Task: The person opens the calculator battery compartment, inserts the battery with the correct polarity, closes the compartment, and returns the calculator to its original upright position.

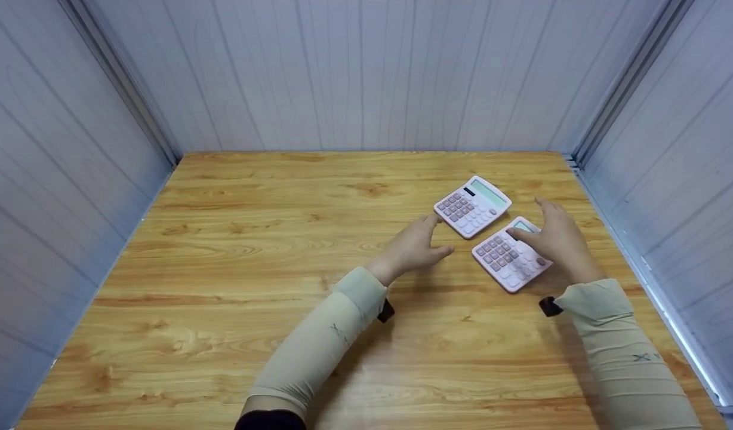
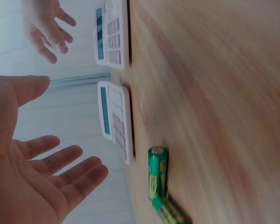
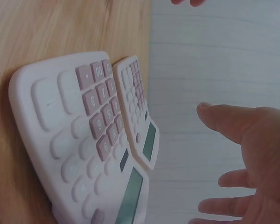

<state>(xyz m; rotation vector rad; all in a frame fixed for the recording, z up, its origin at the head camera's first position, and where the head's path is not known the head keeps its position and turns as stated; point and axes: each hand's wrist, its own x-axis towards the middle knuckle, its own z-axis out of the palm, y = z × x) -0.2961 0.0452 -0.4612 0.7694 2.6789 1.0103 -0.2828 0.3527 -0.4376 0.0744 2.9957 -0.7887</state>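
Observation:
Two pale pink calculators lie face up on the wooden table. The far calculator sits just beyond my left hand, whose fingers are extended with nothing held. My right hand is spread over the display end of the near calculator, covering part of it in the head view. In the right wrist view that hand is apart from the calculator. Two green batteries, one upright-looking and one slanted, appear on the table in the left wrist view; the head view hides them.
The wooden table is bounded by a pale panelled back wall and side walls, with the right wall close to my right arm. A dark wrist device hangs below the right sleeve cuff.

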